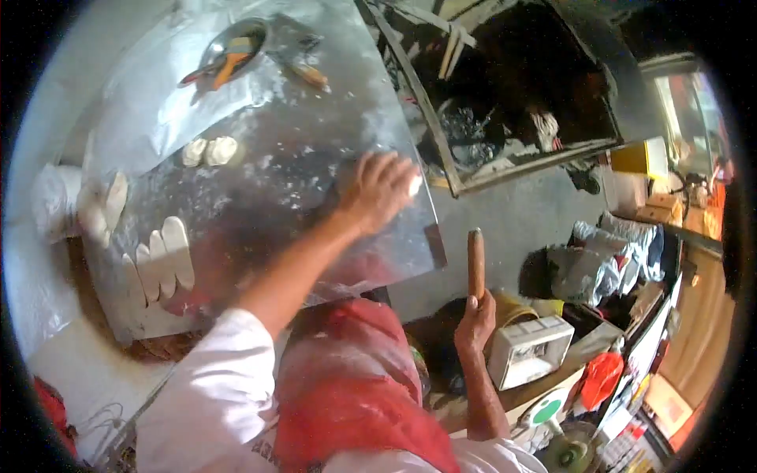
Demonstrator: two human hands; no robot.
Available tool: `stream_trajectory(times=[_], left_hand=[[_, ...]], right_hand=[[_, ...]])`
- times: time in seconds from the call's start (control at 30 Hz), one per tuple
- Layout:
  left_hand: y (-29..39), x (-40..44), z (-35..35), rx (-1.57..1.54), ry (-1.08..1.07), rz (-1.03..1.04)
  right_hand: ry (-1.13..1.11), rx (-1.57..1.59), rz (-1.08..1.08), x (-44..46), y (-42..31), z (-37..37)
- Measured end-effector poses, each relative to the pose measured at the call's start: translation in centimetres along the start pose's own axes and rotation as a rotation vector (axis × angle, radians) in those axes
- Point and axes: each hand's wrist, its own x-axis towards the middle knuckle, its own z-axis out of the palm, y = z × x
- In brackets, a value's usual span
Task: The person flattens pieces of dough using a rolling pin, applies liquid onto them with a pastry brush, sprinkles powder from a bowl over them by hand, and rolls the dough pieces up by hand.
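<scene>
My left hand (377,189) is over the floury metal tabletop (276,197), near its right edge, with fingers bent around a small white lump of dough (415,185) that shows at the fingertips. Off the table's right side, my right hand (475,322) grips a wooden rolling pin (476,264), held upright by its lower end. Balls of dough (221,150) sit together toward the table's left. Several flattened dough ovals (177,248) lie side by side near the front left, and another dough oval (117,199) lies farther left.
At the far side of the table lies a metal bowl (264,38) with an orange-handled brush (229,69). A dark open metal box (441,150) stands beyond the right edge. To the right are a white plastic container (532,351), silvery bags (587,272) and a fan (569,455).
</scene>
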Motion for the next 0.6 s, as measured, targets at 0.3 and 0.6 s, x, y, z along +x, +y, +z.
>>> stream_trajectory(times=[0.3,0.6], left_hand=[[-9.6,16.5,-4.6,0.157,0.111,-0.347],[-7.3,7.4,-2.2,0.054,0.044,-0.155]], right_hand=[[-0.051,0.101,0.125,-7.3,3.2,-0.9],[-0.157,0.256,-0.022,-3.6,-1.8,2.1]])
